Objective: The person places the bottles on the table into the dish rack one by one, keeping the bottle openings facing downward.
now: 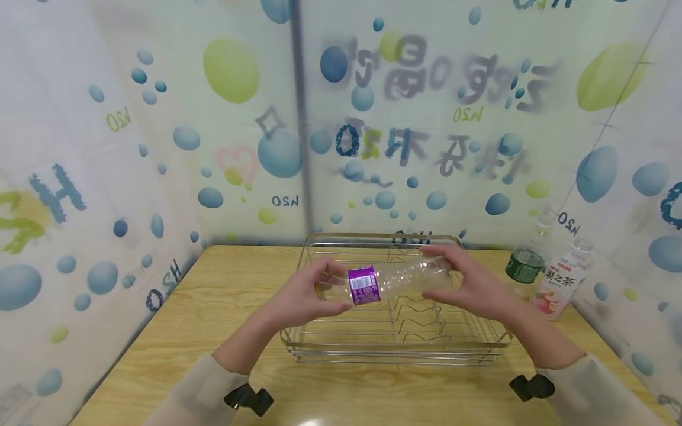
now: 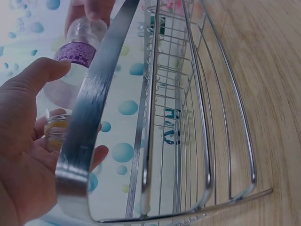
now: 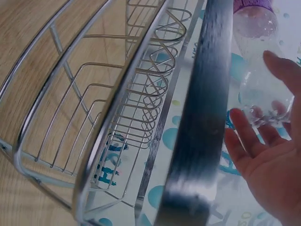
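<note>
Both hands hold a clear bottle (image 1: 391,281) sideways above the rack (image 1: 298,343): left hand (image 1: 303,296) grips its neck end, right hand (image 1: 469,284) its base, keeping it level.

A bottle (image 1: 394,281) lies sideways above the rack (image 1: 394,346); 2 bottles (image 1: 543,275) stand right.
</note>
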Demonstrator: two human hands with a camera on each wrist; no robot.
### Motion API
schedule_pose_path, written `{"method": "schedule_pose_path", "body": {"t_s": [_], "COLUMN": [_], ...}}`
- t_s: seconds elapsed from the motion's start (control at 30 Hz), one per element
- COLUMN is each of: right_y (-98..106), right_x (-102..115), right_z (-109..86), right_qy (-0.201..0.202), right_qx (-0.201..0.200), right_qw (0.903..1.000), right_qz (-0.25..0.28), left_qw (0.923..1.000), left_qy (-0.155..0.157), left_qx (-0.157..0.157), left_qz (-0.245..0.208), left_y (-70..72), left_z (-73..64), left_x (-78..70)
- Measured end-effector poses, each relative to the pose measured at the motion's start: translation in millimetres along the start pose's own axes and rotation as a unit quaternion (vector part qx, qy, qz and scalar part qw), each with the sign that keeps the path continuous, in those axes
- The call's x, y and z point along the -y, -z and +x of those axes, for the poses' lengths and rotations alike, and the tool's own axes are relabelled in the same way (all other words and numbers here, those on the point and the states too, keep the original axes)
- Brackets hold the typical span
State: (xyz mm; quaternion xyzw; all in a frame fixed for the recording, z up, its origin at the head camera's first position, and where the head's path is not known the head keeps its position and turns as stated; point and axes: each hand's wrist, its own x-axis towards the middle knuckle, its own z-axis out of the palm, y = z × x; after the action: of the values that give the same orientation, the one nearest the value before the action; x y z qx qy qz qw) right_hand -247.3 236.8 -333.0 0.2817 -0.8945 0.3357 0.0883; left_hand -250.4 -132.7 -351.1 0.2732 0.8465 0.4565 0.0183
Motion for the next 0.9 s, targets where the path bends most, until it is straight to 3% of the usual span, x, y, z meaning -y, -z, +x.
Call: {"method": "schedule_pose_path", "body": {"t_s": [0.13, 0.23, 0.53, 0.67, 0.9], "right_y": [5.5, 7.8, 5.6, 4.5, 3.8], "right_x": [1.4, 5.5, 17.0, 20.5, 31.7], "right_z": [3.2, 6.0, 15.9, 21.2, 33.8], "right_qy": [-0.014, -0.007, 0.018, 0.024, 0.041], "right_qx": [0.003, -0.003, -0.007, -0.016, -0.043], "right_qw": [0.9983, 0.9975, 0.9971, 0.9965, 0.9917], "right_qz": [0.057, 0.071, 0.074, 0.079, 0.114], "left_qw": [0.9999, 0.9998, 0.9944, 0.9944, 0.9976], "left_qy": [0.011, 0.009, -0.065, -0.060, -0.042], "left_qx": [0.005, 0.010, 0.002, -0.006, -0.018], "left_qz": [0.006, 0.012, 0.084, 0.087, 0.052], "left_y": [-0.8, -2.7, -10.2, -12.6, -19.2], "left_z": [1.1, 3.6, 13.2, 14.3, 19.4], "left_x": [0.1, -0.9, -14.5, -16.6, -16.3]}}
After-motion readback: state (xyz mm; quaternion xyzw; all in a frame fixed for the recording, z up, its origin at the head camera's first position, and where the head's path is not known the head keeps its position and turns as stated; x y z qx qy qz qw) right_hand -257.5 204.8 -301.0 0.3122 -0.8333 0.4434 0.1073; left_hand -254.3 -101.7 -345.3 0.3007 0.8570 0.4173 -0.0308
